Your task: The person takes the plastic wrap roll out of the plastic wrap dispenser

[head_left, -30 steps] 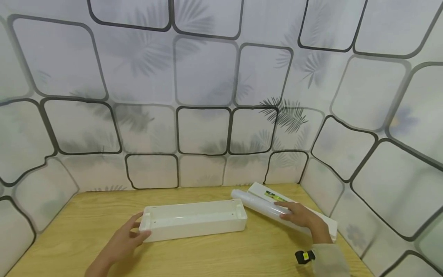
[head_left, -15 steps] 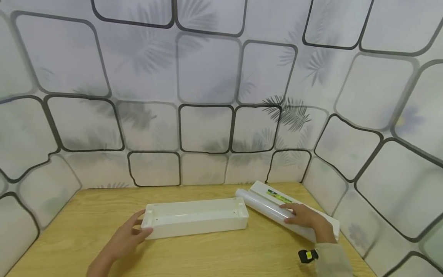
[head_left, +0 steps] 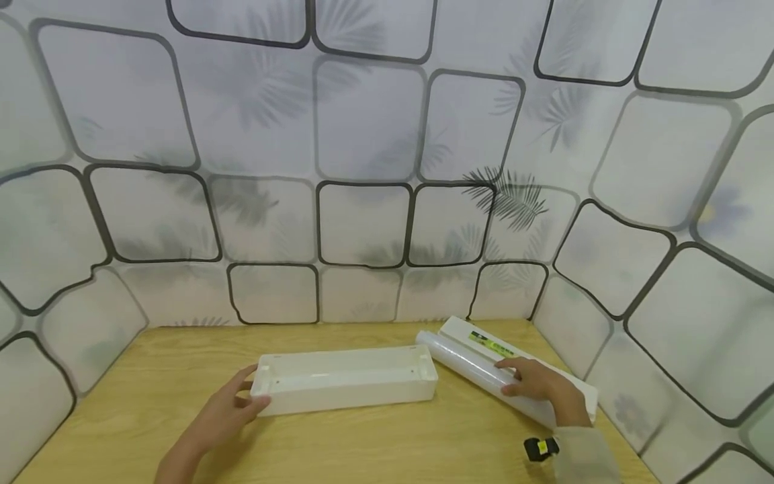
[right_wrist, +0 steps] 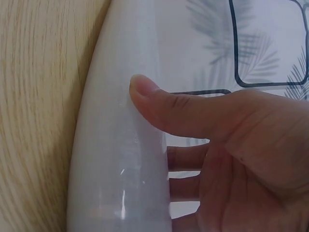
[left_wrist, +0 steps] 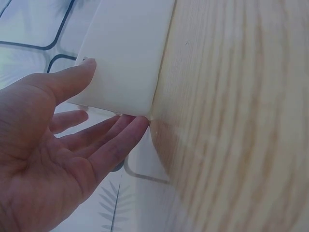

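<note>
A long white plastic box (head_left: 351, 395), open at the top, sits on the wooden table. My left hand (head_left: 220, 410) holds its left end, thumb on the long front wall and fingers around the end. In the left wrist view the thumb presses the box's side (left_wrist: 125, 53) while the fingertips reach its bottom corner. My right hand (head_left: 538, 383) grips a shiny roll of clear plastic wrap (head_left: 465, 363) lying slantwise on the right. Seen from the right wrist, the thumb lies across the roll (right_wrist: 116, 159) and the other fingers go behind it.
Behind the roll lies a long white lid-like piece (head_left: 462, 329) with a green and yellow label (head_left: 491, 344). The light wooden tabletop (head_left: 338, 447) ends at patterned wall coverings (head_left: 363, 222) at the back and right.
The whole head view has shifted slightly to the right in the frame. Both hands, the box and the roll keep their places relative to each other.
</note>
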Action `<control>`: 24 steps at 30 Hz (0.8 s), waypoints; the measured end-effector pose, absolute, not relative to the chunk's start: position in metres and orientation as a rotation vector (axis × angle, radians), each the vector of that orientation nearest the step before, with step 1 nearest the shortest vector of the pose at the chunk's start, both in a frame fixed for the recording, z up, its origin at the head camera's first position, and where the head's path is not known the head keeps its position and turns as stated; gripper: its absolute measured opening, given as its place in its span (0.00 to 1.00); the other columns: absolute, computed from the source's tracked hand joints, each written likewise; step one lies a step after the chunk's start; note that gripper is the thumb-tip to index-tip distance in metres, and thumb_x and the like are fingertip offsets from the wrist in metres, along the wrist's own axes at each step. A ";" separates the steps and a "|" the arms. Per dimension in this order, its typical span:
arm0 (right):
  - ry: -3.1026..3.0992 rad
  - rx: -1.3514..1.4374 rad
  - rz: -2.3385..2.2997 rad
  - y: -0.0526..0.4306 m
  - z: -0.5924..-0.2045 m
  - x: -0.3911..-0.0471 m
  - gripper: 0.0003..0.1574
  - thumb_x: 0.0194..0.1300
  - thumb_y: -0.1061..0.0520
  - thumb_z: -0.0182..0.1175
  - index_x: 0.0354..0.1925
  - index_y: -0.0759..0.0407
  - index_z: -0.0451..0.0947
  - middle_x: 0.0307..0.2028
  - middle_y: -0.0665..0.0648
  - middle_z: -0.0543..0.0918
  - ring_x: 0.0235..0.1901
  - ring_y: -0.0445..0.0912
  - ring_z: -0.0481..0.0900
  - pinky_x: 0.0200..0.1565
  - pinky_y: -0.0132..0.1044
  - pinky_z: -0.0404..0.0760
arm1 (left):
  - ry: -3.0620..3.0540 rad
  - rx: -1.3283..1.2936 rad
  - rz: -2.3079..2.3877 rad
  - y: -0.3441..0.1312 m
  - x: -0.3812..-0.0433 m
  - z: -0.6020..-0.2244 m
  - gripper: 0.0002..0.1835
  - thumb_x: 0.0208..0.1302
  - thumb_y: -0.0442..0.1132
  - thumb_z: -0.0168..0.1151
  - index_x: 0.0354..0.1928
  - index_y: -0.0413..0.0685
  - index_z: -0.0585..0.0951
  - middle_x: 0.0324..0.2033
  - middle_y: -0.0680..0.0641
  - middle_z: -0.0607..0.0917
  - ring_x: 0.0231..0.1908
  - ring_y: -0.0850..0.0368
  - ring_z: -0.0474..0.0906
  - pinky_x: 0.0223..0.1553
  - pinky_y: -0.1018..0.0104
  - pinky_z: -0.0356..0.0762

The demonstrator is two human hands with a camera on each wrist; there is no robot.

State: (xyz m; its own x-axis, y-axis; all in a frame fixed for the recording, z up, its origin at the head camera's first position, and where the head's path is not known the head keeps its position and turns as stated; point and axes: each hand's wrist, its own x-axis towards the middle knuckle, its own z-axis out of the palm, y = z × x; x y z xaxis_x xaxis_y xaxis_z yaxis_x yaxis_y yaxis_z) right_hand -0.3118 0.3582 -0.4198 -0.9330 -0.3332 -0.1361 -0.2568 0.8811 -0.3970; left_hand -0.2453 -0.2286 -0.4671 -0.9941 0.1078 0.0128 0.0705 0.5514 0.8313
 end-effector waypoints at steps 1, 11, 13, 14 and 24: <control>2.849 -0.443 -0.563 0.358 -0.420 -0.312 0.35 0.65 0.51 0.72 0.65 0.63 0.76 0.49 0.66 0.84 0.49 0.57 0.82 0.49 0.55 0.83 | 2.732 0.161 1.465 -0.228 -0.245 -0.467 0.43 0.70 0.46 0.68 0.78 0.38 0.57 0.65 0.21 0.73 0.50 0.40 0.86 0.44 0.55 0.89; 2.853 -0.423 -0.513 0.354 -0.416 -0.310 0.35 0.67 0.51 0.70 0.65 0.67 0.74 0.51 0.72 0.83 0.52 0.65 0.82 0.51 0.59 0.82 | 2.723 0.172 1.475 -0.228 -0.244 -0.466 0.43 0.71 0.45 0.67 0.78 0.36 0.57 0.63 0.20 0.74 0.49 0.39 0.87 0.44 0.54 0.89; 2.839 -0.437 -0.527 0.353 -0.415 -0.309 0.35 0.68 0.51 0.69 0.66 0.69 0.73 0.53 0.74 0.83 0.53 0.66 0.81 0.53 0.61 0.82 | 2.723 0.168 1.477 -0.229 -0.244 -0.466 0.43 0.71 0.45 0.67 0.78 0.37 0.57 0.63 0.21 0.74 0.49 0.40 0.87 0.44 0.55 0.89; 2.837 -0.440 -0.530 0.352 -0.415 -0.309 0.36 0.68 0.51 0.69 0.66 0.69 0.73 0.53 0.74 0.82 0.53 0.66 0.81 0.53 0.62 0.81 | 2.723 0.162 1.476 -0.229 -0.244 -0.466 0.43 0.71 0.45 0.67 0.78 0.37 0.57 0.63 0.21 0.74 0.49 0.40 0.87 0.44 0.56 0.89; 2.832 -0.401 -0.541 0.349 -0.414 -0.310 0.39 0.68 0.50 0.69 0.69 0.67 0.71 0.55 0.76 0.82 0.56 0.68 0.81 0.57 0.64 0.80 | 2.734 0.162 1.474 -0.228 -0.241 -0.463 0.43 0.71 0.45 0.67 0.78 0.37 0.56 0.64 0.21 0.74 0.49 0.42 0.87 0.44 0.56 0.88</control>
State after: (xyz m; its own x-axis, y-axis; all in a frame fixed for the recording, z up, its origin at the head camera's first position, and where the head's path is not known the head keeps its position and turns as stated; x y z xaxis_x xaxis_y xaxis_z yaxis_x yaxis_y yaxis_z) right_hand -0.3096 0.3489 -0.4144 -0.9360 -0.3069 -0.1723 -0.2218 0.8944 -0.3883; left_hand -0.2415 -0.2284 -0.4631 -0.9941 0.1065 0.0220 0.0770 0.5453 0.8347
